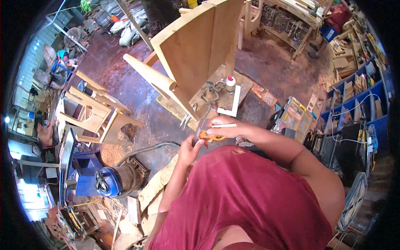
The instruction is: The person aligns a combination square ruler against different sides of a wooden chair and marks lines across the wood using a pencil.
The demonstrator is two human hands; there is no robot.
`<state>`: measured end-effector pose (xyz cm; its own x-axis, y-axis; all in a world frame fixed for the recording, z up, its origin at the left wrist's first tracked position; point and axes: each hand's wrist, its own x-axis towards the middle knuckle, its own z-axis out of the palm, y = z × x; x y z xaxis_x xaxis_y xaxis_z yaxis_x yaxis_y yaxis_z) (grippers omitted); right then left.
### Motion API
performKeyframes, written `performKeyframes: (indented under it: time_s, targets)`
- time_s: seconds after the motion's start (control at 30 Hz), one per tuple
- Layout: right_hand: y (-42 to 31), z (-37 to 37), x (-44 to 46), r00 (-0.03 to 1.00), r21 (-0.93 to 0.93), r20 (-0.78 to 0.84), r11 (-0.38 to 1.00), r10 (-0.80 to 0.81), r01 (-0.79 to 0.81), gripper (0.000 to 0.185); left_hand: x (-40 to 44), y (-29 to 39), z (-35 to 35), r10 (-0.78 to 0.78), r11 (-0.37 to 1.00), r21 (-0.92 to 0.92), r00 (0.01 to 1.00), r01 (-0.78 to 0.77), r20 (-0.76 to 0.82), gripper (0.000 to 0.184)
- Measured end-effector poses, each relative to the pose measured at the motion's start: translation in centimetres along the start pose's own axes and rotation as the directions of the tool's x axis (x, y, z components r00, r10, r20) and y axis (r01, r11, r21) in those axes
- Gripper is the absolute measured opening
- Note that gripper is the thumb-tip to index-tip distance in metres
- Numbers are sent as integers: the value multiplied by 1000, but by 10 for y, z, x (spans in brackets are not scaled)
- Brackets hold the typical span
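Note:
In front of my waist, my left hand (188,153) is closed on the lower end of an orange-and-grey tool (203,135), whose exact kind I cannot make out. My right hand (218,128) bends over the same tool from the other side, with a pale pencil-like stick (225,125) lying along its fingers. Just beyond the hands stands a wooden chair (187,46) with a broad curved panel. A low work surface (243,88) behind the hands carries a metal clamp (209,92), a white bottle with a red cap (230,84) and a white L-shaped square (234,104).
More wooden chair frames (100,112) stand at the left, near a blue-topped shop vacuum (109,181) with a dark hose. A clear-lidded organizer case (294,118) sits at the right, before blue bins (362,96). Wood offcuts (133,210) lie at lower left.

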<state>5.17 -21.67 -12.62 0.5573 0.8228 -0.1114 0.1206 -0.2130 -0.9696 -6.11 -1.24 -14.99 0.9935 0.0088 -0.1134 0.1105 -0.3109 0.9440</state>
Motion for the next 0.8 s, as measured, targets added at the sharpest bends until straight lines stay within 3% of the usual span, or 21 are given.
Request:
performKeyframes:
  time_s: [0.1,0.23,0.27,0.33,0.4,0.43,0.47,0.53,0.6,0.67,0.73,0.8]
  targets:
    - [-10,-3,5,999,-13,23,999,31,-31,31,1,-2,0,10,998,-62,1000,-12,-24,16]
    - [-18,-11,8,997,-39,43,997,71,-70,40,7,24,0,103,995,24,985,-100,-136,19]
    - [-19,-12,9,1000,-65,13,998,2,-1,39,10,34,2,163,985,75,974,-153,-156,18]
    - [-21,-20,10,997,-100,-16,992,-74,72,39,15,39,2,103,995,14,987,-102,-120,21]
    - [-24,-33,13,993,-76,87,993,-86,93,39,21,49,7,-18,999,-37,995,15,-103,19]
    - [-44,-46,10,981,-61,192,998,38,-27,41,27,44,13,36,997,-57,991,-43,-128,16]
    - [-44,-56,12,981,-69,191,997,35,-22,41,34,39,18,43,997,-58,990,-51,-132,16]
    - [-37,-78,14,950,-25,270,985,-157,170,42,47,43,31,18,998,-51,988,-26,-153,16]
    - [-30,-107,15,958,-79,151,963,-243,256,40,57,47,44,-17,997,-75,986,4,-168,17]
    - [-19,-135,21,991,202,86,976,-98,78,41,69,44,52,-70,994,-100,977,50,-203,19]
    - [-17,-168,21,997,260,-50,963,-65,76,43,80,52,62,-90,989,-132,970,61,-225,20]
    - [-6,-196,17,993,304,-41,945,-110,118,45,90,57,69,-131,978,-192,957,81,-260,19]
